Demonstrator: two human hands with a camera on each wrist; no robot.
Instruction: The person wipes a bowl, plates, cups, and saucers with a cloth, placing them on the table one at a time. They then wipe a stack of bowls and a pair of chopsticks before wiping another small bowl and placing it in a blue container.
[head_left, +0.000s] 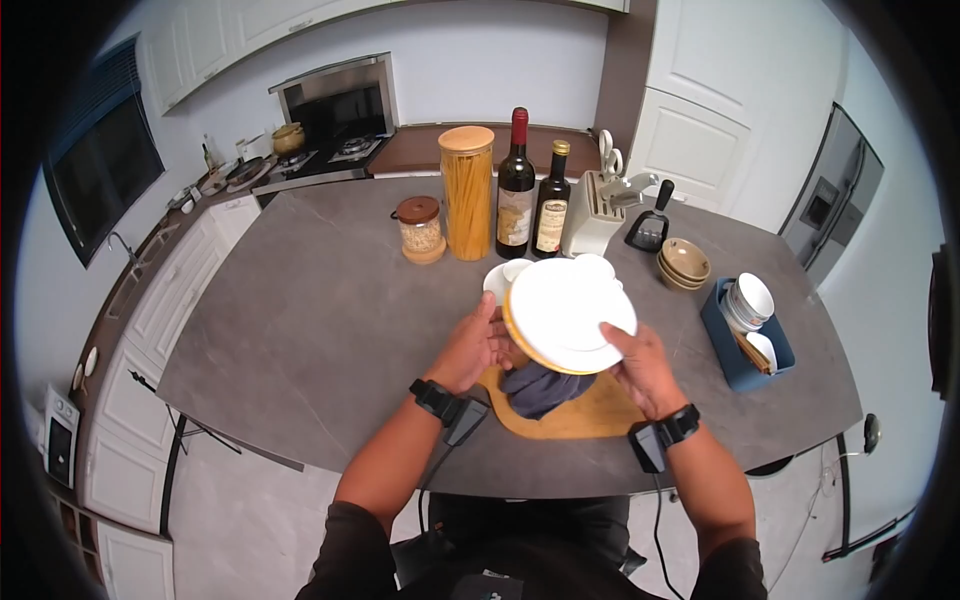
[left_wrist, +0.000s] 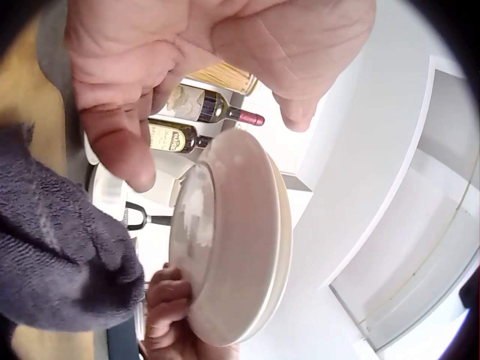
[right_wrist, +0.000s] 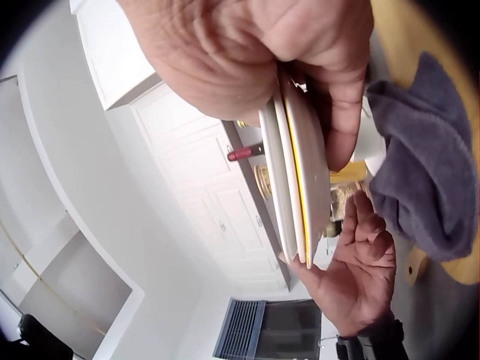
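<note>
A small stack of white plates (head_left: 568, 312), one with a yellow rim, is held above the table. My right hand (head_left: 648, 374) grips its right edge, thumb on top and fingers underneath. At the stack's left edge is my left hand (head_left: 468, 345), its fingers extended and thumb apart; the left wrist view shows a gap between this hand and the plates. Below the stack, a crumpled dark grey towel (head_left: 543, 392) lies on a wooden cutting board (head_left: 605, 418). White dishes (head_left: 497, 283) stand just behind the plates, partly hidden by them.
Across the back stand a jar of oats (head_left: 420, 232), a tall pasta jar (head_left: 467, 200), a wine bottle (head_left: 515, 205), a smaller bottle (head_left: 551, 205) and a knife block (head_left: 594, 222). Brown bowls (head_left: 685, 262) and a blue bin (head_left: 738, 362) of dishes are on the right.
</note>
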